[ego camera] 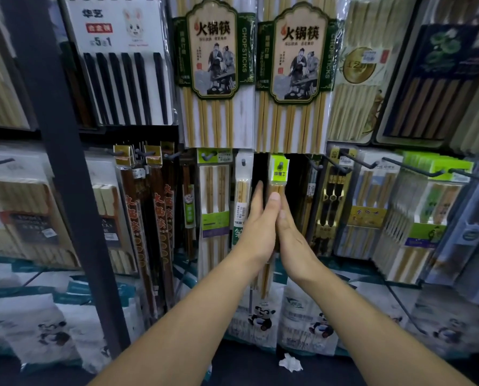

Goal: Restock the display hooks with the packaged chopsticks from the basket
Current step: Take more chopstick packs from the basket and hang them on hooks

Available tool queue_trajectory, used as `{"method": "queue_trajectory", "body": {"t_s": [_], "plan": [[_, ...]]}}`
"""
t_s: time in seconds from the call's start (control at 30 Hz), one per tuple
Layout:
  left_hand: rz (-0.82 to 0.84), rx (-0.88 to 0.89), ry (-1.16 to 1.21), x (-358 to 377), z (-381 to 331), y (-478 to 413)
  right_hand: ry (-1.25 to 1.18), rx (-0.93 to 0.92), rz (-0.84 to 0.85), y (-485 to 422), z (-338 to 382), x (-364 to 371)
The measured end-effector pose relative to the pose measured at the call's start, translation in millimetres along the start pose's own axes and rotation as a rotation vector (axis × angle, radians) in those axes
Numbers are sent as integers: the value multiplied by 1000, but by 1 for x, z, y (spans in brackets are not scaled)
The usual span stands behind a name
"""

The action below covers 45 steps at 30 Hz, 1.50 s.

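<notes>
A narrow pack of pale wooden chopsticks (pixel 279 169) with a bright green header hangs in a dark gap at the middle of the lower hook row. My left hand (pixel 256 227) holds it, with straight fingers behind its left side and the thumb across its front. My right hand (pixel 292 238) lies flat against the pack's right side, fingers straight. The pack's lower end (pixel 264 280) shows below my wrists. Another narrow pack (pixel 243 188) hangs just to the left. No basket is in view.
Big green-labelled chopstick packs (pixel 214 71) hang directly above. Black bare hook tips (pixel 358 162) stick out to the right, at the same height as the header. A dark upright post (pixel 74 190) runs down the left. Panda-print bags (pixel 260 316) line the bottom, and crumpled paper (pixel 289 363) lies on the floor.
</notes>
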<state>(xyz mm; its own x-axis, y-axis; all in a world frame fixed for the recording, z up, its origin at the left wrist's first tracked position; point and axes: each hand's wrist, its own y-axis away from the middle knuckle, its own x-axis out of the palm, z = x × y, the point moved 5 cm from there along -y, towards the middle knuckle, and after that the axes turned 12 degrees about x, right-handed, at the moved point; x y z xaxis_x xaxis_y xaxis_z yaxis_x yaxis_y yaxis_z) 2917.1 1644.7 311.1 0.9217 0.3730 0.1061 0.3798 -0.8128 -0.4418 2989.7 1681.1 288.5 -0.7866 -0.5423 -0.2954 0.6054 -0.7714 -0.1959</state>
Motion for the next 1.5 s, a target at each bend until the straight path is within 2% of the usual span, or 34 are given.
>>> {"method": "queue_trajectory", "body": {"t_s": [0.27, 0.53, 0.73, 0.83, 0.9, 1.17, 1.27, 1.33, 1.4, 1.5], "plan": [[-60, -28, 84, 7, 16, -25, -161, 47, -2, -33, -10, -2], [-29, -52, 95, 5, 21, -17, -75, 20, -9, -32, -14, -10], [36, -152, -30, -8, 34, 45, -35, 142, -64, 15, -51, -9], [107, -201, -95, -26, 62, 105, 23, 193, -130, 56, -85, -4], [170, -300, -134, -42, 89, 147, 83, 290, -134, 85, -120, 6], [40, -653, -739, -158, 216, 275, 400, 629, 269, 191, -281, 100], [39, -792, -958, -192, 248, 326, 451, 706, 346, 221, -334, 132], [28, -854, -1033, -204, 259, 354, 512, 731, 409, 239, -362, 148], [11, -845, -1077, -213, 265, 371, 557, 764, 487, 255, -387, 161], [-60, -872, -1051, -227, 272, 387, 645, 761, 584, 269, -415, 178]]}}
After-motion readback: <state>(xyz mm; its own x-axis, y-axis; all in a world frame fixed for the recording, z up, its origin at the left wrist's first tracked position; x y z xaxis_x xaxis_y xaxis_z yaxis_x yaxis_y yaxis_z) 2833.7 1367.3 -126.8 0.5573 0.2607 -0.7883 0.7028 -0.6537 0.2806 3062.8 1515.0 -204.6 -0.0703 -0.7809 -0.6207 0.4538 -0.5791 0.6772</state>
